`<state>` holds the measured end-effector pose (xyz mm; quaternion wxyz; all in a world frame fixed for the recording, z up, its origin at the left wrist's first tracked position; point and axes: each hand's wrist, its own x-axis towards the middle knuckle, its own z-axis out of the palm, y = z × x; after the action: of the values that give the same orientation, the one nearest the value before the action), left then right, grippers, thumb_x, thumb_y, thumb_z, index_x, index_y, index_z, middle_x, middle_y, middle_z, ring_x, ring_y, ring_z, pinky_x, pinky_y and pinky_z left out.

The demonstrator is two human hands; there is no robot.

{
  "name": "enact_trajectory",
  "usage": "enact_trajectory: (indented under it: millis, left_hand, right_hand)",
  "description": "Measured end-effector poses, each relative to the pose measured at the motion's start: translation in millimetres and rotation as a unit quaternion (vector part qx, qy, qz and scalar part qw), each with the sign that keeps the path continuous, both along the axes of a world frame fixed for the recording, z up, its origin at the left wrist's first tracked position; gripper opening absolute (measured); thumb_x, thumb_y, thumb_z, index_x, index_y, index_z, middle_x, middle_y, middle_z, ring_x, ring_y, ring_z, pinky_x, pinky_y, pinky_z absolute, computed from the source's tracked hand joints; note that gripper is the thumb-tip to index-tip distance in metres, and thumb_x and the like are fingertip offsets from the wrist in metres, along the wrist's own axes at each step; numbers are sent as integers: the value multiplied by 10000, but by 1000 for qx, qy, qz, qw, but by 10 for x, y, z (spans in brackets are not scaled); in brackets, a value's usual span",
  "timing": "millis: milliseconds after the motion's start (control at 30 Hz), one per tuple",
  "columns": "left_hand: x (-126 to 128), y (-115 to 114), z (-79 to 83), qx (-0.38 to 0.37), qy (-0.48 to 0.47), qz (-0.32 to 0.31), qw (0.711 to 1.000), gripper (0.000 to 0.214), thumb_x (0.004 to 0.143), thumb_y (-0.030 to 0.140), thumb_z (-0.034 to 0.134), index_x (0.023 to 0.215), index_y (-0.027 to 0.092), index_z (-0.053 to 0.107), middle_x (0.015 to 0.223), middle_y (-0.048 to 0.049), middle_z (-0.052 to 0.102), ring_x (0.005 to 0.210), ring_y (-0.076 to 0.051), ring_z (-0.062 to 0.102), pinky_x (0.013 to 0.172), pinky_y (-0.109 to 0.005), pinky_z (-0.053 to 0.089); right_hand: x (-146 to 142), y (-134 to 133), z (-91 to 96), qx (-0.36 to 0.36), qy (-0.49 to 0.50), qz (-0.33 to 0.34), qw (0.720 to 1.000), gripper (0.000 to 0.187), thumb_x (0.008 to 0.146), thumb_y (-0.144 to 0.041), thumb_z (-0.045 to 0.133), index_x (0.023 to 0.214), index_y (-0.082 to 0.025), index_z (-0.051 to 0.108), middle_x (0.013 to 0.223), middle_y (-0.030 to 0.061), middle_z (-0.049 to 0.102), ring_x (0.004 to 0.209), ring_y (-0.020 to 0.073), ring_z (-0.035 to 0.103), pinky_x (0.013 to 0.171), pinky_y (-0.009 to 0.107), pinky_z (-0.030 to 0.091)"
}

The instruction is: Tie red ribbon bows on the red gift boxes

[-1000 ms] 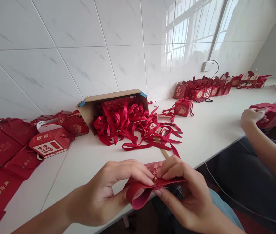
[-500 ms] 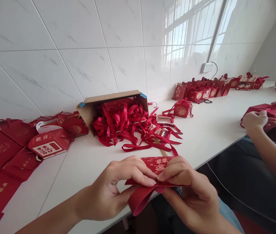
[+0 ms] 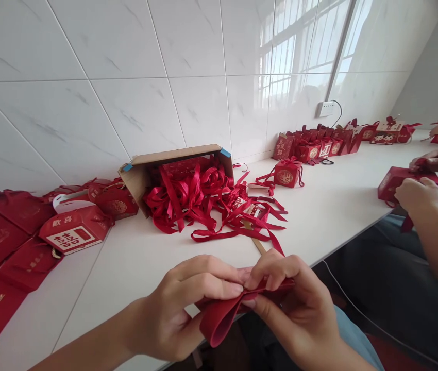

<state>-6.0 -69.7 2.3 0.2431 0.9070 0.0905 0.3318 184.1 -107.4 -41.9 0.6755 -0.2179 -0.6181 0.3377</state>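
Just past the table's front edge, both my hands pinch a wide red ribbon [image 3: 216, 325] over a red gift box [image 3: 286, 285]. My left hand [image 3: 176, 309] is closed, its fingers on top where the ribbon gathers and a loop hanging open below them. Close against it, my right hand [image 3: 300, 304] is closed too, thumb under and fingers over the gathered part of the ribbon. Most of the gift box is hidden behind my fingers. Whether the ribbon is knotted there, I cannot tell.
A cardboard box [image 3: 176, 151] on its side spills red ribbons [image 3: 191, 201] onto the white table [image 3: 126, 288]. Red gift boxes crowd the left [image 3: 74, 229] and the wall [image 3: 312, 149]. To the right, a co-worker's hands [image 3: 422, 196] hold a red box [image 3: 391, 180].
The box under my hands has tipped, so its printed face no longer shows. My right thumb has come up to the gathered ribbon. The co-worker's hands have shifted on their box.
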Motion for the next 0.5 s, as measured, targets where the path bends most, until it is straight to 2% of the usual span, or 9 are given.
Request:
enact_trajectory:
  millis: [167,267,367,400,500]
  left_hand:
    - [87,-13,15,-20,-22,31,999,350,770,15,615,1063,203,584,894,-100,679,829,-199,667,725,-288,561]
    - [104,-9,-11,-41,-15,62,997,291,781,17,599,1015,188,595,858,-83,685,785,-184,664,703,-267,554]
    - [89,-2,-59,-30,-25,99,994,293,792,-2,559,1012,188,599,895,-79,691,820,-178,667,721,-252,550]
    - [81,2,-78,-22,-31,116,993,289,795,2,558,1009,190,603,894,-75,694,823,-177,667,719,-248,549]
    - [62,20,-139,-15,-43,181,982,237,818,36,563,979,202,611,869,-53,697,797,-166,667,711,-240,545]
  right_hand:
    - [4,0,33,75,-69,-68,993,264,730,47,554,701,-196,454,762,14,636,692,131,604,626,271,511]
    - [-17,14,23,91,-83,-92,988,262,742,43,536,703,-199,444,757,8,643,676,125,604,601,250,494]
    - [33,85,-14,31,-88,-103,990,241,772,-55,623,865,-235,492,798,-7,626,696,124,607,610,243,503]
    - [77,121,-26,6,-112,-112,987,292,757,-119,682,947,-248,500,846,1,625,739,138,609,644,263,511]
    - [259,226,-48,-47,-274,-114,954,479,649,-339,807,1043,-242,553,980,47,619,896,212,585,764,358,507]
